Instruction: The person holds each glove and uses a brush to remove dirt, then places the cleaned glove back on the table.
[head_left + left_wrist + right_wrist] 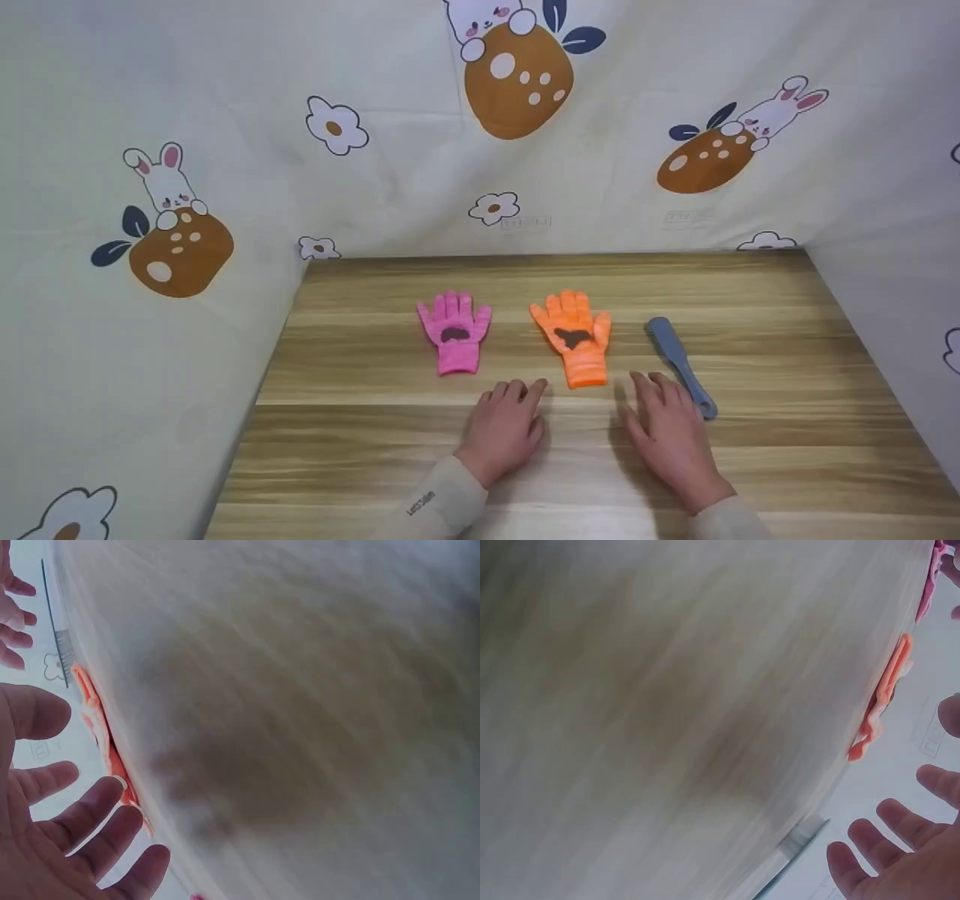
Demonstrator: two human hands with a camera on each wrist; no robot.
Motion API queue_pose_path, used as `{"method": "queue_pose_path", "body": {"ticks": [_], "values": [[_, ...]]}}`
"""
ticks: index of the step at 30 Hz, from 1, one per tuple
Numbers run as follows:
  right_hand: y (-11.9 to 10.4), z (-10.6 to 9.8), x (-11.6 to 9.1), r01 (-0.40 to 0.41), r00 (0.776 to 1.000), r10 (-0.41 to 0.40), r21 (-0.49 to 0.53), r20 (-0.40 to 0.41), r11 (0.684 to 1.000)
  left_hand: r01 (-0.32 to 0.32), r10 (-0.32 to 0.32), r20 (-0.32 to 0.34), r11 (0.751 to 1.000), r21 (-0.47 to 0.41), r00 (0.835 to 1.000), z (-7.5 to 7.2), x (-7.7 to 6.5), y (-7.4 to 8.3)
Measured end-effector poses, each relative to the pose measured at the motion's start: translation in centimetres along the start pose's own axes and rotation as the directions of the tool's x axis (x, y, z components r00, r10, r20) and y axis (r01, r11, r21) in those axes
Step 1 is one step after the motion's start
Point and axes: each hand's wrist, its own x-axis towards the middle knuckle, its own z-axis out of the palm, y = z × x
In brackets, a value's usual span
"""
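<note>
A pink knit glove [459, 352] lies flat on the wooden table, fingers pointing away, with a dark brown patch on it. To its right lies an orange knit glove [585, 366] with a similar dark patch. Farther right is a blue-grey brush [673, 349], bristles down, with a hole in its handle end. My left hand [502, 431] hovers empty just in front of the gap between the gloves, fingers loosely bent. My right hand [667, 431], also empty, is beside the brush handle and overlaps its edge in the head view. Both wrist views show spread, relaxed fingers.
The wood-grain table [360, 465] ends at a pale cloth backdrop [405, 180] printed with rabbits and flowers, which rises at the back and both sides. Light sleeves [450, 495] cover my forearms.
</note>
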Motion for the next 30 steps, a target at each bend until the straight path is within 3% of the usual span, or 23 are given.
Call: {"method": "queue_pose_path", "body": {"ticks": [5, 10, 17, 24, 30], "values": [[0.8, -0.6, 0.2, -0.028, 1.000, 0.028, 0.005, 0.003, 1.000, 0.043, -0.037, 0.040, 0.984, -0.172, 0.999, -0.1, 0.7, 0.4], [1.4, -1.3, 0.4, -0.082, 0.997, 0.082, 0.027, -0.008, 0.996, 0.119, -0.093, 0.088, 0.919, -0.376, 0.992, -0.3, 1.8, 0.5], [2.2, -1.7, 1.0, -0.174, 0.985, 0.173, 0.066, 0.020, 0.982, 0.153, -0.138, 0.067, 0.913, -0.379, 0.988, 0.3, 3.0, 0.2], [3.7, -1.6, 1.4, -0.183, 0.983, 0.184, 0.107, -0.005, 0.977, 0.251, -0.232, 0.100, 0.840, -0.482, 0.968, 0.8, 4.2, 0.4], [4.6, -2.2, 1.7, -0.260, 0.966, 0.254, 0.172, 0.052, 0.950, 0.299, -0.270, 0.131, 0.811, -0.503, 0.954, 0.5, 5.3, 0.8]]}}
